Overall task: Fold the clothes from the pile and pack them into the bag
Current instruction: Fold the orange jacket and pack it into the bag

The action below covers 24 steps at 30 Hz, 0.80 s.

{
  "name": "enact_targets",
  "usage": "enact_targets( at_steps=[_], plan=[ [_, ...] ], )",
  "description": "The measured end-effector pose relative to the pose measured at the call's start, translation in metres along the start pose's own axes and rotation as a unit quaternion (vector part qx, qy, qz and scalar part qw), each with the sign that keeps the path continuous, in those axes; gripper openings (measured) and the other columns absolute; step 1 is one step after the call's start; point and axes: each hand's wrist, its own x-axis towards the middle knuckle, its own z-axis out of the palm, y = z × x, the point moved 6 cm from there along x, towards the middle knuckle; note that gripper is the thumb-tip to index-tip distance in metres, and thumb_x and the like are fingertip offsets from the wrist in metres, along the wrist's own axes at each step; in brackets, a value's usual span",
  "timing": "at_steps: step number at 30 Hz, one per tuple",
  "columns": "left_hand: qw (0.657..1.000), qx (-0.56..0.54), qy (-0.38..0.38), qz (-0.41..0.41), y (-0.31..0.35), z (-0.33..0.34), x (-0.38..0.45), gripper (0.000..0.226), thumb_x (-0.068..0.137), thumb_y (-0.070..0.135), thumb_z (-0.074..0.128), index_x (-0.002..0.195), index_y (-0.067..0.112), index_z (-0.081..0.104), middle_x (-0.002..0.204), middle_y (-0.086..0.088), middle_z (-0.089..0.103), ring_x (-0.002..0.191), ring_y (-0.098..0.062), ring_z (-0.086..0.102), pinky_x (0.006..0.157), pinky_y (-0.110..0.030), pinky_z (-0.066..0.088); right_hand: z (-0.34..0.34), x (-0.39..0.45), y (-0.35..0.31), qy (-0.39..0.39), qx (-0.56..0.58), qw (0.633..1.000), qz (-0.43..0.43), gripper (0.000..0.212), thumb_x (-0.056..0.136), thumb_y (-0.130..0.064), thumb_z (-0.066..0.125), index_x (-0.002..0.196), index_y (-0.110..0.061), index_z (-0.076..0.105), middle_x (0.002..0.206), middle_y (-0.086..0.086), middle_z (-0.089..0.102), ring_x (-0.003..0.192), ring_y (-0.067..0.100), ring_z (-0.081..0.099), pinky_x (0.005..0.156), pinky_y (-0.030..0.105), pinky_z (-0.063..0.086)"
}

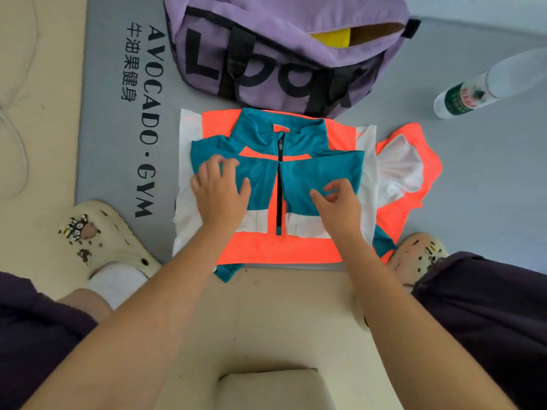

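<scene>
Head view — jacket (299,173): teal, orange and white zip top, spread front-up on the grey mat (118,161), sleeves folded in across the chest, collar toward the bag, hem at the mat's near edge.
Head view — hood or loose part (405,170): orange and white, sticking out on the right of the folded body.
Head view — left hand (220,192): palm down on the left teal sleeve, fingers spread and slightly bent, pressing the cloth.
Head view — right hand (337,202): on the right teal panel, thumb and forefinger drawn together at the cloth; true pinch or not, cannot tell.
Head view — bag (266,45): purple with black lettering and straps, just beyond the collar, touching the top edge of the jacket; zip mouth gaping, something yellow (333,37) inside.
Head view — bottle (461,99): clear plastic with green label, lying on the mat to the right of the bag.
Head view — shoes (109,235): cream clogs either side of the jacket, the left one off the mat.
</scene>
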Motion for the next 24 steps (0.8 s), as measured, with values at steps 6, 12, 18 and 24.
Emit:
enact_targets(
  at_steps=[6, 12, 18, 24],
  plan=[
    [0.994, 0.044, -0.1, 0.029, 0.065, 0.04, -0.067, 0.04, 0.083, 0.038, 0.066, 0.113, 0.013, 0.06, 0.106, -0.012, 0.055, 0.098, -0.034, 0.052, 0.075, -0.043, 0.039, -0.074, 0.012, 0.079, 0.051, -0.078, 0.99, 0.102, 0.047, 0.076, -0.041, 0.077, 0.097, -0.011, 0.048, 0.1, 0.006, 0.051, 0.087, 0.021, 0.048, 0.071, 0.028, 0.035],
    [0.977, -0.084, -0.131, -0.146, 0.044, 0.048, -0.065, 0.048, 0.081, 0.022, 0.072, 0.118, 0.002, 0.049, 0.115, -0.02, 0.055, 0.107, -0.04, 0.053, 0.083, -0.048, 0.042, -0.071, 0.002, 0.125, -0.042, -0.066, 0.982, 0.17, 0.059, 0.074, -0.052, 0.077, 0.103, -0.011, 0.046, 0.104, 0.008, 0.059, 0.091, 0.026, 0.057, 0.074, 0.038, 0.047],
    [0.959, -0.181, -0.138, -0.169, 0.032, 0.044, -0.041, 0.043, 0.085, 0.008, 0.064, 0.124, 0.007, 0.044, 0.078, -0.004, 0.057, 0.082, -0.032, 0.06, 0.068, -0.036, 0.042, -0.068, 0.0, 0.129, -0.072, -0.044, 0.986, 0.144, 0.046, 0.077, -0.051, 0.075, 0.096, -0.012, 0.06, 0.09, 0.002, 0.064, 0.083, 0.023, 0.06, 0.072, 0.037, 0.048],
    [0.952, -0.216, -0.167, -0.138, 0.054, 0.044, -0.04, 0.056, 0.084, 0.022, 0.068, 0.134, 0.017, 0.043, 0.072, 0.006, 0.055, 0.078, -0.019, 0.058, 0.072, -0.031, 0.042, -0.066, -0.003, 0.123, -0.096, 0.002, 0.985, 0.141, 0.035, 0.076, -0.035, 0.079, 0.064, -0.018, 0.051, 0.06, -0.006, 0.05, 0.055, 0.012, 0.045, 0.049, 0.028, 0.033]
  ],
)
